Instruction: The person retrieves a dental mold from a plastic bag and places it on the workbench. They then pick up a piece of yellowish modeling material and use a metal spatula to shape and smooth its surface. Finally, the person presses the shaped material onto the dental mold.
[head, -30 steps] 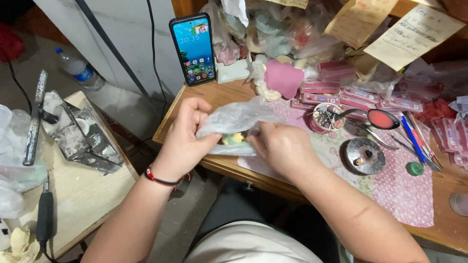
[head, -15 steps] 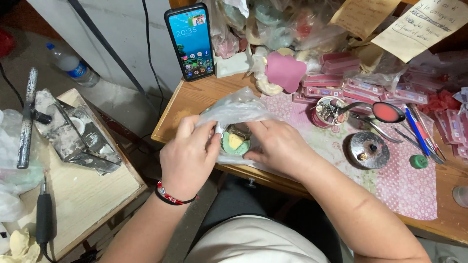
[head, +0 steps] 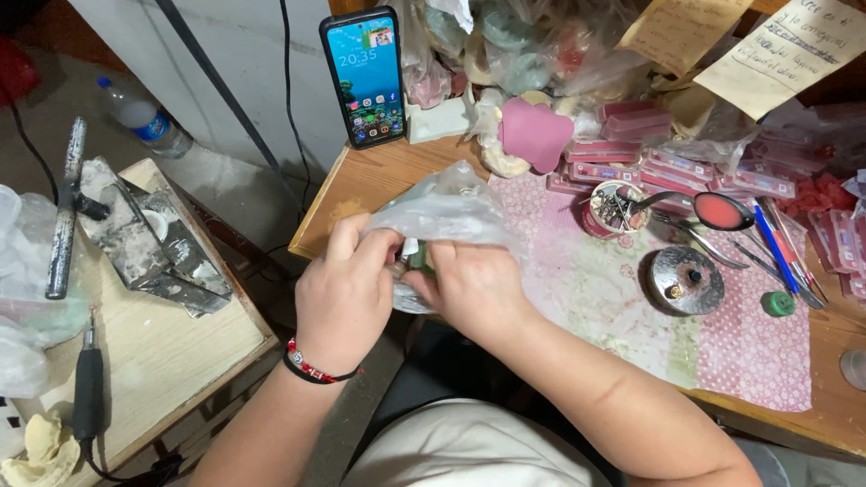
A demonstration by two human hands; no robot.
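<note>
Both my hands meet over the near edge of a wooden desk (head: 365,180). My left hand (head: 343,293), with a red bead bracelet at the wrist, and my right hand (head: 469,289) both grip a crumpled clear plastic bag (head: 446,212). Between the fingertips a small green and white object (head: 417,257) shows inside the bag, mostly hidden by my fingers. The bag's loose end bunches up above my hands.
A phone (head: 365,77) leans upright at the desk's back. A pink dotted mat (head: 749,352) carries a round metal dish (head: 686,280), a small tin of bits (head: 613,207), pens and tools. Pink boxes pile behind. A low wooden side table (head: 162,352) at left bears grey debris and a cabled tool.
My hands have drawn closer together and nearer to me, closing over the small green object. The bag now bunches above the fingers instead of lying spread between them.
</note>
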